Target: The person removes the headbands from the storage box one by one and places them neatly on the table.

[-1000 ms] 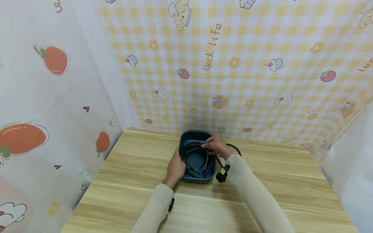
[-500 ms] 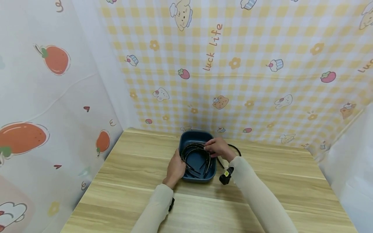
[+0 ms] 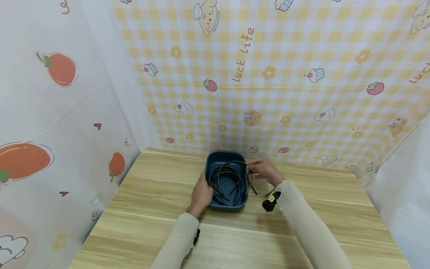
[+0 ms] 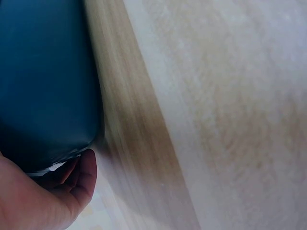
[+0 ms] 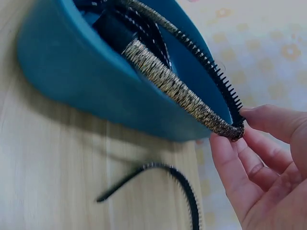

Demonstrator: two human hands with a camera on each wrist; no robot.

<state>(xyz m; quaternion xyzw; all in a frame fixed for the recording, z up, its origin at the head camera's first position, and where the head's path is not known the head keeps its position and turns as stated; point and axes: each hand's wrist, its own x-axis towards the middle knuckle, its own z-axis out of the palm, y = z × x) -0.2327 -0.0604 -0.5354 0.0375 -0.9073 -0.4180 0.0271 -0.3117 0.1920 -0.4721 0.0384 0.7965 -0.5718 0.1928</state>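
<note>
My left hand grips the left side of a dark blue plastic bin. In the left wrist view its curled fingers lie against the end of the bin. Several thin black headbands lie inside, some with gold or pale flecks. At the bin's right rim, my right hand pinches one headband between thumb and fingers. This one is toothed inside and wrapped in gold-and-black thread. Part of it still reaches over the bin. Behind the right hand a black toothed headband lies on the table, partly hidden in the head view.
The bin stands on a wood-grain table near its back edge. A yellow checked cloth hangs behind. White printed cloth closes off the left side, and a white sheet the right.
My right hand has moved right, from over the bin to just outside its right rim, drawing a headband with it. The left hand stays on the bin.
</note>
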